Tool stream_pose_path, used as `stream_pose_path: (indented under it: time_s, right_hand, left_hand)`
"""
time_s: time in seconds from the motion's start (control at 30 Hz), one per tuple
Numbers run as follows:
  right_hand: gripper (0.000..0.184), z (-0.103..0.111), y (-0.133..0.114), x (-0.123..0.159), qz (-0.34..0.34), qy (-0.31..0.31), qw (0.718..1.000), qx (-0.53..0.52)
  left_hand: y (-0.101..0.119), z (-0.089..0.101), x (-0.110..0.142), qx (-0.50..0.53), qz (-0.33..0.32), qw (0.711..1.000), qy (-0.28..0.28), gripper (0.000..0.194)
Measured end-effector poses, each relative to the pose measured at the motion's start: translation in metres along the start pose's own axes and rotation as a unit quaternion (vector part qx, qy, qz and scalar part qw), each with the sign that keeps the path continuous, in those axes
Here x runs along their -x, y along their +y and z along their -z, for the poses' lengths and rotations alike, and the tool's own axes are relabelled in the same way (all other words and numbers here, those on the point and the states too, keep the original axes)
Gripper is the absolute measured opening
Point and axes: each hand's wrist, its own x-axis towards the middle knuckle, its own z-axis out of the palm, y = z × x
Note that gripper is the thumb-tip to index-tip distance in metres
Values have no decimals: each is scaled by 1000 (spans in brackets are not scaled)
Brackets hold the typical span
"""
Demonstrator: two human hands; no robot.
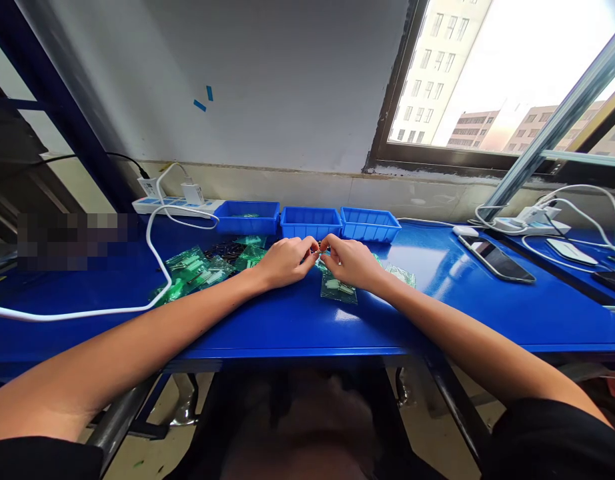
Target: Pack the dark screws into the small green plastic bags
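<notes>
My left hand [290,259] and my right hand [350,260] meet over the middle of the blue table, their fingertips pinched close together. Something small sits between the fingertips, too small and too covered to name. Under and beside my right hand lies a clear greenish plastic bag [339,288] with white pieces in it. Another such bag [401,275] shows past my right wrist. Left of my left hand is a pile of green-tinted bags [190,267] with white pieces inside. Small dark parts [226,251] lie in a heap behind that pile.
Three blue bins [310,220] stand in a row along the wall. A white cable [87,313] crosses the table's left side from a power strip [207,208]. A phone [497,257] lies at the right, near another power strip [530,223] with looped cables.
</notes>
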Motion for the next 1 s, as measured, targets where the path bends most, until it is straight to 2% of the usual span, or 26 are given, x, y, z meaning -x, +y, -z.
stream_pose_path:
  time_s: [1.0]
  right_hand:
    - [20,-2,1,-1,-17,8,1000,-10]
  left_hand:
    - [1,0,0,12,11,1000,-9,15]
